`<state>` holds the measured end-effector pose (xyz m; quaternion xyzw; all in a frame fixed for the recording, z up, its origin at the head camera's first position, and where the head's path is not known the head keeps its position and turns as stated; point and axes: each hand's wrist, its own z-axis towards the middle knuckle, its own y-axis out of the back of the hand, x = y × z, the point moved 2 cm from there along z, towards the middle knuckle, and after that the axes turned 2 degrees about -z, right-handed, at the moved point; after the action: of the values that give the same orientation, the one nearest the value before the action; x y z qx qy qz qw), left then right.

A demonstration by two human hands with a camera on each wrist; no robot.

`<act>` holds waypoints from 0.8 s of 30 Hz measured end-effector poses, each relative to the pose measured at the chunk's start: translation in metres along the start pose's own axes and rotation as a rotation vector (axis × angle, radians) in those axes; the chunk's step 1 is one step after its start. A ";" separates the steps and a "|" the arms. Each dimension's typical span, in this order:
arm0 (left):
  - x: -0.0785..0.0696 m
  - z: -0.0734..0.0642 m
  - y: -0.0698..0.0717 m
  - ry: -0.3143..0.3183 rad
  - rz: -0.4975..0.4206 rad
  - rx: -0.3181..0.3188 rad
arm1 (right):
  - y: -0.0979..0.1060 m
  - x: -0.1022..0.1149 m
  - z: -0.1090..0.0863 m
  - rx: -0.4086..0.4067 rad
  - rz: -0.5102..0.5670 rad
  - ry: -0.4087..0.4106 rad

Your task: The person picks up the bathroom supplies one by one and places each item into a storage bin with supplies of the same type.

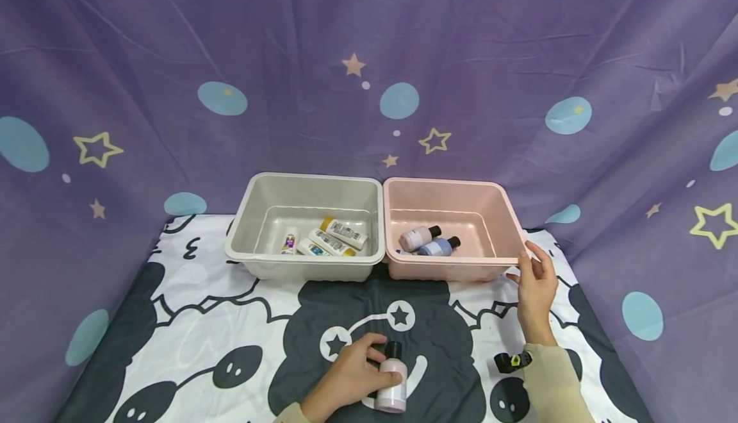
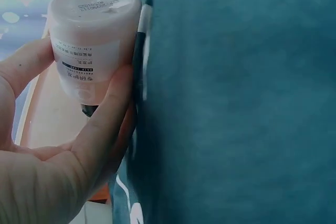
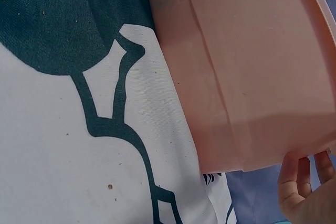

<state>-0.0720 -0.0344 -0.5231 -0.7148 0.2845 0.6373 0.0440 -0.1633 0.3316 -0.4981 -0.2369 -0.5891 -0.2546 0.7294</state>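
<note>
My left hand [image 1: 360,375] grips a small pale pink hair-care bottle [image 1: 393,381] with a black cap, low over the dark part of the cloth. In the left wrist view the bottle's clear base [image 2: 94,3] faces the camera, thumb and fingers on opposite sides. I cannot tell whether it touches the cloth. At the front right corner of the pink bin [image 1: 450,269], my right hand [image 1: 536,288] holds the rim with bent fingers [image 3: 290,179]. Inside that bin lie a pink bottle [image 1: 416,238] and a blue bottle [image 1: 438,247], both black-capped.
Left of the pink bin, against it, stands a grey-white bin [image 1: 311,271] with several white tubes [image 1: 332,242] and a small purple-labelled item [image 1: 289,243]. A purple star-patterned curtain [image 1: 300,90] hangs behind. Black-and-white printed cloth [image 1: 207,327] covers the table.
</note>
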 end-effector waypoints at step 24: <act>-0.079 0.044 0.060 -0.099 -0.064 -0.024 | 0.000 0.001 -0.001 0.009 0.000 -0.008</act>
<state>-0.1407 -0.0384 -0.4386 -0.6917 0.2511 0.6735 0.0697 -0.1623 0.3306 -0.4971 -0.2346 -0.5930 -0.2507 0.7283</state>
